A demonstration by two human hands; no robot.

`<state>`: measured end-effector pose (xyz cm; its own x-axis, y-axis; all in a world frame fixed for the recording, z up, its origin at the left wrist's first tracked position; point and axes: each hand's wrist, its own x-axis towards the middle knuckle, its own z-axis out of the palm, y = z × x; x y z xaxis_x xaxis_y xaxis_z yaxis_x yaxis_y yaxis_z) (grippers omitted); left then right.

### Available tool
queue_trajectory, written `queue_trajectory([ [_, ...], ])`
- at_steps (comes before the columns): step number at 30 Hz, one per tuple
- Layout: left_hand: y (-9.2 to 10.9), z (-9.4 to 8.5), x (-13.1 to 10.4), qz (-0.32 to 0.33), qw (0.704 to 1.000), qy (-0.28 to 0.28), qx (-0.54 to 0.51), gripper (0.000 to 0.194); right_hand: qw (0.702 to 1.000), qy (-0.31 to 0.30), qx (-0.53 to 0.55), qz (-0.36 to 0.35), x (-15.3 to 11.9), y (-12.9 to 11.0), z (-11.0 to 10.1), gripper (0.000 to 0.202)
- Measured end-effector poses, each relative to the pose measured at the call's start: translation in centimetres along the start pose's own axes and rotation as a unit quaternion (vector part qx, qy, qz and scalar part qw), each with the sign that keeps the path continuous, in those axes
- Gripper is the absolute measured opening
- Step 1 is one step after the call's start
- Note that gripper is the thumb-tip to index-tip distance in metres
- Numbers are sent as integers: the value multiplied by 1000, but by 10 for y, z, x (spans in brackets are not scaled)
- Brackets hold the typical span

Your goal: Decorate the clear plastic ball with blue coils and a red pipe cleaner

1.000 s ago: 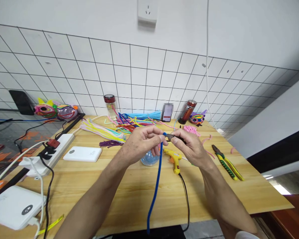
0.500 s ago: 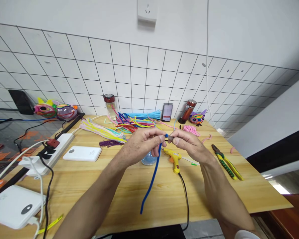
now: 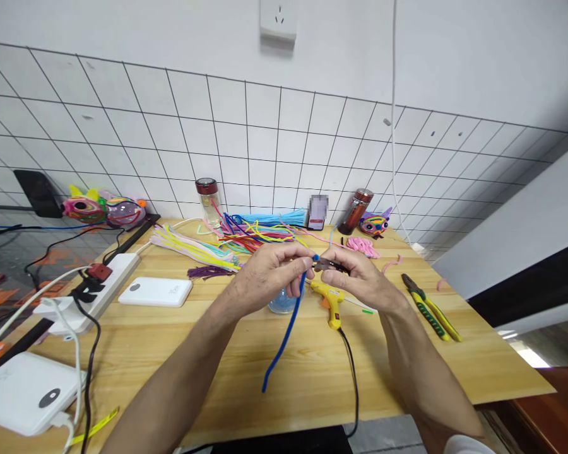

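Near the middle of the head view, my left hand (image 3: 269,271) pinches the upper end of a blue pipe cleaner (image 3: 286,337), whose long tail hangs down over the wooden table. Just to the right, my right hand (image 3: 360,274) grips a small dark metal tool (image 3: 325,265), its tip close to the blue end at my left fingertips. Whether the tip touches the blue end cannot be made out. Behind and below my left fingers is a clear container with blue contents (image 3: 283,302), partly hidden. A yellow glue gun (image 3: 332,306) lies below my right hand.
Bundles of coloured pipe cleaners (image 3: 260,230) lie at the back, near a glass bottle (image 3: 209,202) and a reddish flask (image 3: 356,212). Yellow-green pliers (image 3: 426,309) are at right. A power strip (image 3: 97,293), power bank (image 3: 155,292) and cables occupy the left.
The dark tool now shows more between my right fingers, which have shifted around it. The blue tail's lower end has swung slightly left and up.
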<state>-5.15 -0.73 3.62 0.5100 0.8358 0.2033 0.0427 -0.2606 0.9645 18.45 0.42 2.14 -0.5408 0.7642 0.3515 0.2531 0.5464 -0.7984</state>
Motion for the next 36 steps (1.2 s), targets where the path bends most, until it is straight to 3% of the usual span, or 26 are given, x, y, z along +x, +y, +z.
queue_trajectory([
  [9,0,-2,0,2,1000,-13,26,21,1000,-25,1,10,-2,-1,-4,47],
  [21,2,1,1,-6,1000,-6,0,21,997,25,-65,-17,-1,2,1,40],
  [31,1,1,2,-33,997,6,-63,28,980,80,-146,-107,1,0,8,17],
  [36,3,1,1,-43,996,5,-77,30,970,93,-170,-144,2,1,9,14],
])
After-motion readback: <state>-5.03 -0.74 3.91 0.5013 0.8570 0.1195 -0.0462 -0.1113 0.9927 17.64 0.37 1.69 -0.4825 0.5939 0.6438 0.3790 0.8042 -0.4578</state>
